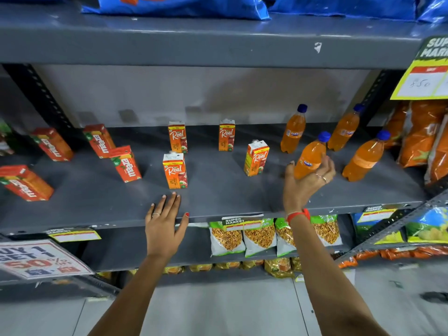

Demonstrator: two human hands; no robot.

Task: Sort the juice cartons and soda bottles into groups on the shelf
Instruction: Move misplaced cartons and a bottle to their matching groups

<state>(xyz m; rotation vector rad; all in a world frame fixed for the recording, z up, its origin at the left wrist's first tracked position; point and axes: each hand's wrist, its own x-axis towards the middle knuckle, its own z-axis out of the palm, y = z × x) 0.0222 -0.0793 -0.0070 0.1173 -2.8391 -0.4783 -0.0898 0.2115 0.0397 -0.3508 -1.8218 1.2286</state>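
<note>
On the grey shelf (218, 197), several red Maaza cartons (126, 163) stand at the left. Several orange Real juice cartons (175, 171) are spread over the middle. At the right stand three orange Fanta bottles (364, 157) with blue caps. My right hand (306, 183) grips a further Fanta bottle (311, 155) around its lower half, tilted, among the others. My left hand (164, 219) lies flat and open on the shelf's front edge, just in front of the nearest Real carton, not touching it.
Orange snack bags (421, 134) fill the shelf's right end. Blue bags (174, 6) lie on the shelf above. Snack packets (259, 238) hang below the shelf's front edge. Price tags and a promotion sign (38, 259) stick out at the lower left.
</note>
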